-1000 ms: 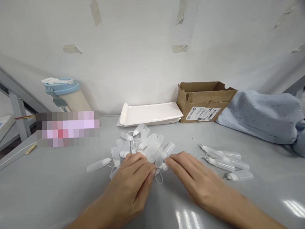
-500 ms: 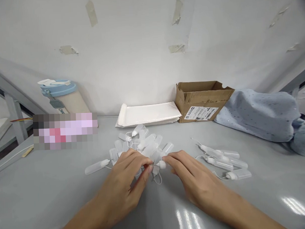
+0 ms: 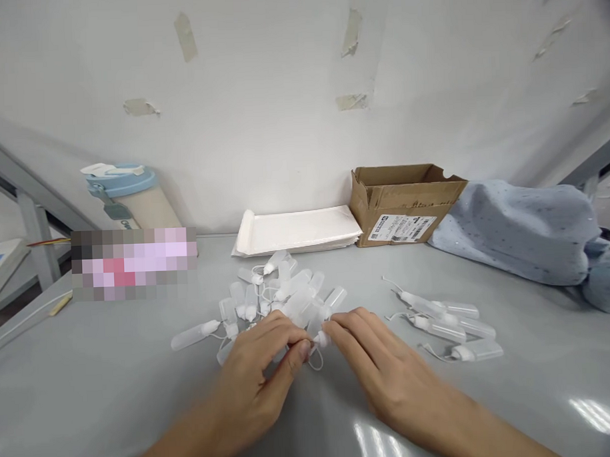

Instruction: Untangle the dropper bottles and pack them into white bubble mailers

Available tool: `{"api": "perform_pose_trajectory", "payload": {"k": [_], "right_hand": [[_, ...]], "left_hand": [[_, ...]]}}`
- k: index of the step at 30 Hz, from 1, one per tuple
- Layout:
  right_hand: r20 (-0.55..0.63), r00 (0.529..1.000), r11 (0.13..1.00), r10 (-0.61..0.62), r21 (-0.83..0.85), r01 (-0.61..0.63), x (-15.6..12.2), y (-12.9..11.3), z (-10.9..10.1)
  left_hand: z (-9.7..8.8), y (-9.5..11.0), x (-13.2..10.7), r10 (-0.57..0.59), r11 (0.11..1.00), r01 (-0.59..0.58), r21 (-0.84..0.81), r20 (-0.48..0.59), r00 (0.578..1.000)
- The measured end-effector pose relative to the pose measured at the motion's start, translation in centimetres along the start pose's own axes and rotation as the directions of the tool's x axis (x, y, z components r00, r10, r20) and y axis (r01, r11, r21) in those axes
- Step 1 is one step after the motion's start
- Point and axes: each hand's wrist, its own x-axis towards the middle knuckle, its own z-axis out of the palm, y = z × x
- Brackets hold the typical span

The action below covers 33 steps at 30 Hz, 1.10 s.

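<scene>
Left hand [image 3: 263, 380] and right hand [image 3: 377, 369] pinch one small dropper bottle [image 3: 319, 334].

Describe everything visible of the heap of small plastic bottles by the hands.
The heap of bottles is a loose tangle of small translucent white squeeze bottles with pointed nozzles and thin tethered caps, lying on their sides on the grey table. The left hand and right hand both touch its near edge.
</scene>
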Motion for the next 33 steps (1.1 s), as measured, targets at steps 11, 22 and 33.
{"api": "perform_pose_trajectory", "payload": {"k": [11, 22, 33], "right_hand": [[0.007, 0.999, 0.996, 0.052, 0.069, -0.052, -0.4, 0.5, -0.2], [0.011, 0.999, 0.991, 0.035, 0.129, -0.037, -0.6, 0.6, 0.5], [0.062, 0.993, 0.939, 0.098, 0.325, -0.113, -1.0, 0.4, 1.0]], "left_hand": [[-0.8, 0.2, 0.4, -0.161, 0.986, 0.165, -0.037, 0.085, 0.983], [-0.5, 0.0, 0.2, -0.178, 0.984, 0.178, -0.006, 0.019, 0.984], [0.3, -0.4, 0.0, 0.119, 0.993, -0.118, 0.022, -0.111, 0.987]]}}
